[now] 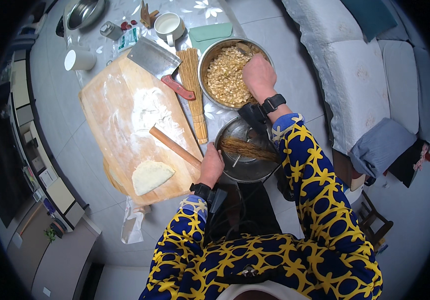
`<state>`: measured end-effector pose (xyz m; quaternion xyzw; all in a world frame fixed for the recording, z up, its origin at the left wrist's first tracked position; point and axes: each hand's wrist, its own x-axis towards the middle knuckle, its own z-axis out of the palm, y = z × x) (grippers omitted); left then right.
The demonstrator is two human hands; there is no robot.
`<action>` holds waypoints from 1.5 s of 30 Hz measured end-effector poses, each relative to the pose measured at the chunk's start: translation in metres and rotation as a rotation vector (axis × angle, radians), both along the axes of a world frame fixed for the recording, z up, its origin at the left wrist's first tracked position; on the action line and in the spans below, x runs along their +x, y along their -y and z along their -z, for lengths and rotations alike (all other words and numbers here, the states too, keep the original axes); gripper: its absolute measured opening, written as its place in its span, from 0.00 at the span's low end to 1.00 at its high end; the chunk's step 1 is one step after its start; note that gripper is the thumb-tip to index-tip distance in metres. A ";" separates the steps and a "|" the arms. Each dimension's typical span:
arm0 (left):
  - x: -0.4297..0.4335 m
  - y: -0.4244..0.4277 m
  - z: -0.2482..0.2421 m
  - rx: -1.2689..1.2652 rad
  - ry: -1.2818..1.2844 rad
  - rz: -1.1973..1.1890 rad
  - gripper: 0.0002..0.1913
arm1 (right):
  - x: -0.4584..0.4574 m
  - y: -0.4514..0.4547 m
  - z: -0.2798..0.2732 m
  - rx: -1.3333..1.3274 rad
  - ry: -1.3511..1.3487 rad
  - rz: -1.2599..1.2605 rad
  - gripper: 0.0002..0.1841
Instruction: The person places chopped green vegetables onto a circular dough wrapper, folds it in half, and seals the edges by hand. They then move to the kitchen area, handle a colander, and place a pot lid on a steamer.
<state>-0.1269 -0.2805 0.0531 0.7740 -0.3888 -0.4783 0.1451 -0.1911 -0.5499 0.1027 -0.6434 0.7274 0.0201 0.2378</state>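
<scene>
My right hand (260, 77) is closed over the right side of a steel bowl (204, 87) of chopped, pale filling (226, 77). A spoon (243, 48) shows just beyond my fingers, its handle hidden in my grip. My left hand (212, 165) grips the left rim of a round metal pan (230, 170), next to the near end of a wooden rolling pin (173, 146). In that pan lies a straw brush (247, 148). A folded half-moon of dough (153, 177) rests on the floured wooden board (106, 108).
A cleaver (157, 58) with a red handle lies across the board's edge and a straw whisk (192, 82). Farther back are a white mug (169, 27), a white cup (80, 60), a green pouch (211, 34) and a metal basin (85, 14). A covered sofa (357, 71) stands at right.
</scene>
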 end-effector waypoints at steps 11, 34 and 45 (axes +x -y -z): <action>0.000 0.002 -0.005 0.021 -0.014 -0.006 0.14 | 0.024 -0.028 0.028 -0.204 0.114 -0.519 0.06; -0.001 0.001 0.003 -0.010 -0.007 -0.006 0.17 | -0.013 -0.046 0.017 -0.104 0.186 -0.733 0.10; -0.002 0.002 0.000 -0.050 0.005 0.009 0.16 | -0.007 -0.055 0.027 0.119 0.494 -0.271 0.16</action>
